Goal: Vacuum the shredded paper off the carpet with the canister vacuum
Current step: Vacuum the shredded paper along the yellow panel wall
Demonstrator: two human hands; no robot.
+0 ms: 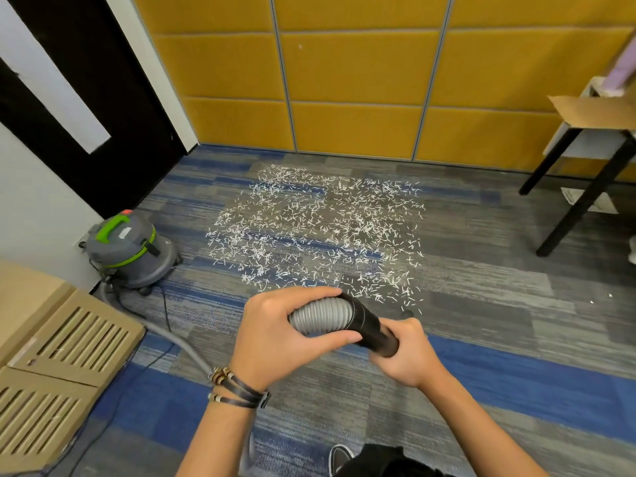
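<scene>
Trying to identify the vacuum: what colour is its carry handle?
The handle is bright green, clearest in the head view.

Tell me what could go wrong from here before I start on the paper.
1. The left hand grips the hose and the right hand the tube at their joint; if loose, it may part.
2. Hose and cord trail across the carpet near the shoe: trip or snag risk.
3. Pulling toward the far paper may drag or tip the vacuum.
</scene>
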